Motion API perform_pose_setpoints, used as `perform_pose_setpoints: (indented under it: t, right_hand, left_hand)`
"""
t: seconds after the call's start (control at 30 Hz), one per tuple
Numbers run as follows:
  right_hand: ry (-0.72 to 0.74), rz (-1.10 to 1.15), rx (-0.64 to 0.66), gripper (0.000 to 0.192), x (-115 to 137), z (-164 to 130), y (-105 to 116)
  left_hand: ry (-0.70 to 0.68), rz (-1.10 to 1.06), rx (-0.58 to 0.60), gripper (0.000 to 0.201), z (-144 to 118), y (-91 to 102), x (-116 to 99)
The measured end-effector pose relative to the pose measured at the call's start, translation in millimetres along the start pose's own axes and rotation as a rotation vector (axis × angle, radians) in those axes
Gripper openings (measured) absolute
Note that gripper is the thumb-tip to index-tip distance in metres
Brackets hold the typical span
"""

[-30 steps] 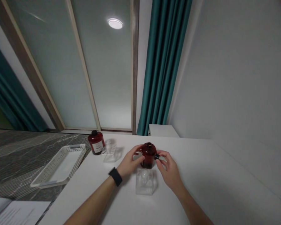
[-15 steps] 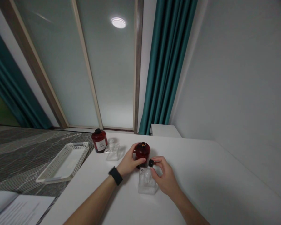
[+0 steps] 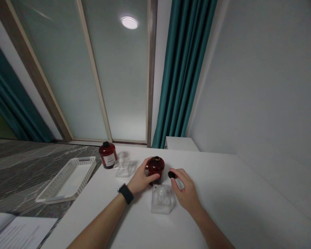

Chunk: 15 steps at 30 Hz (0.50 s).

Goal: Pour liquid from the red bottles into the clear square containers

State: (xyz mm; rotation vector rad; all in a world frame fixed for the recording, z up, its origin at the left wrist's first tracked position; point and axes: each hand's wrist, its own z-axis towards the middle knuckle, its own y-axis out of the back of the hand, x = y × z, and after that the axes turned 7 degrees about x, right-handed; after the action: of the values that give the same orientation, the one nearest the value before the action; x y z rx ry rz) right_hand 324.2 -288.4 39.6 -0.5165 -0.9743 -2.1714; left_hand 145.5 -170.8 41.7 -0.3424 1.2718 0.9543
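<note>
My left hand (image 3: 142, 177), with a dark watch on the wrist, is wrapped round a dark red glass bottle (image 3: 157, 166). The bottle stands on the white table with its neck uncapped. Just right of it, my right hand (image 3: 183, 186) pinches a small black cap (image 3: 171, 174) between thumb and fingers, apart from the bottle. In front of the bottle lies a clear plastic package (image 3: 161, 199) with rounded shapes inside. Farther left stands a second red bottle (image 3: 108, 155), labelled and topped with a black cap, beside another clear package (image 3: 122, 166).
The white table (image 3: 217, 207) reaches to the wall on the right. Left of it and lower, a white perforated basket (image 3: 67, 180) and an open book or papers (image 3: 23, 231) lie. A white cabinet (image 3: 181, 144) stands behind, below the teal curtain (image 3: 184, 76).
My right hand has moved slightly right and up with the black cap, which now appears turned. The left hand still holds the bottle. The whole view has shifted slightly.
</note>
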Motion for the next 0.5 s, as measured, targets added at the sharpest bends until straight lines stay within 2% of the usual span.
perform_pose_setpoints:
  t: [0.27, 0.5]
  right_hand:
    - [-0.080, 0.066, -0.050, 0.025, -10, -1, -3]
    - [0.036, -0.001, -0.104, 0.030, -8, -1, 0]
  left_hand:
    - [-0.005, 0.001, -0.001, 0.064, 0, 0.3, -1]
    - [-0.026, -0.013, 0.004, 0.063, 0, -0.1, 0]
